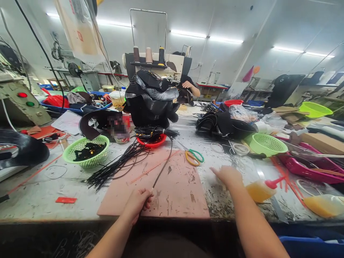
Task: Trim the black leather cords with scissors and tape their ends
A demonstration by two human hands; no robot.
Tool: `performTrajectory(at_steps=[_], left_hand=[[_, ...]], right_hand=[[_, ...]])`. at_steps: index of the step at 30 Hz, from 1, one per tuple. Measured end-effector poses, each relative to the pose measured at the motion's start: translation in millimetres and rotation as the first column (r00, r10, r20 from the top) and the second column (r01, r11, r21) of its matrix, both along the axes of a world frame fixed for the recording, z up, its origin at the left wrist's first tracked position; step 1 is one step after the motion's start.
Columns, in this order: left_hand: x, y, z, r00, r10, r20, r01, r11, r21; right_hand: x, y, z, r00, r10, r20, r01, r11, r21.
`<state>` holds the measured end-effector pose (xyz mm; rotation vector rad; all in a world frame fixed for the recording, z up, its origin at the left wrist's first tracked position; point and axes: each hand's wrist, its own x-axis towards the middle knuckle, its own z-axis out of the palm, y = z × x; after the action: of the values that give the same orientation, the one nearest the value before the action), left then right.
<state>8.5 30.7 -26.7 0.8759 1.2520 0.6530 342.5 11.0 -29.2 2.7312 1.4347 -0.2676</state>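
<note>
My left hand (138, 203) is closed on a thin black cord (162, 167) over the front of a pink board (182, 195). The cord runs up from the fingers toward a bundle of black cords (115, 166) at the board's back left. Some of that bundle lies across a small red bowl (152, 144). My right hand (228, 176) is slightly blurred above the table, right of the board, with a finger stretched out and nothing seen in it. Scissors (189, 152) with one yellow and one green handle lie at the board's back right corner, nearest to it.
A light green basket (87, 163) with black pieces stands left; another green basket (268, 145) stands right. Near my right forearm lies a bottle of amber liquid (259, 192). Black leather pieces (150, 104) are heaped ahead, before a sewing machine where another person's hand (191, 87) shows.
</note>
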Motion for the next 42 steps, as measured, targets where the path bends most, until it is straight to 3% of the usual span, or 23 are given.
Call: performTrajectory(at_steps=[2,9,12,15,17,20,25,32,34,38,42], left_hand=[[-2,2,-1.0,1.000,0.002,-0.010,-0.001,0.999,0.037],[-13,7,3.9,1.000,0.025,0.003,-0.025,0.994,0.103],[-21,6,6.3,0.998,0.056,0.018,-0.058,0.992,0.115],[-29,7,7.1,0.994,0.108,0.029,-0.111,0.984,0.141],[-34,10,7.9,0.991,0.125,0.035,-0.130,0.977,0.167],[-38,16,10.7,0.988,0.137,0.067,-0.147,0.970,0.192],[-49,26,15.1,0.972,0.165,0.167,-0.195,0.964,0.179],[-77,28,18.9,0.958,0.209,0.197,-0.242,0.957,0.159],[-88,28,20.4,0.950,0.238,0.201,-0.272,0.949,0.162],[-113,30,20.8,0.929,0.304,0.209,-0.341,0.924,0.172],[-138,34,15.2,0.908,0.359,0.219,-0.397,0.902,0.170]], right_hand=[[-8,14,1.4,1.000,-0.019,0.023,0.018,0.999,0.049],[-52,71,-12.3,0.977,0.181,-0.113,-0.167,0.978,0.125],[-58,70,-10.2,0.974,0.186,-0.131,-0.167,0.975,0.149],[-69,50,-2.8,0.944,0.209,-0.256,-0.164,0.969,0.186],[-87,30,1.1,0.829,0.349,-0.438,-0.246,0.929,0.275],[-123,0,4.3,0.573,0.573,-0.585,-0.402,0.819,0.409],[-173,-18,10.6,0.341,0.617,-0.709,-0.562,0.739,0.373],[-215,3,9.7,0.079,0.602,-0.794,-0.553,0.690,0.468],[-227,9,6.5,0.025,0.584,-0.811,-0.543,0.689,0.480],[-251,20,2.7,0.023,0.596,-0.802,-0.557,0.674,0.485],[-276,31,-6.6,-0.041,0.599,-0.800,-0.555,0.652,0.517]])
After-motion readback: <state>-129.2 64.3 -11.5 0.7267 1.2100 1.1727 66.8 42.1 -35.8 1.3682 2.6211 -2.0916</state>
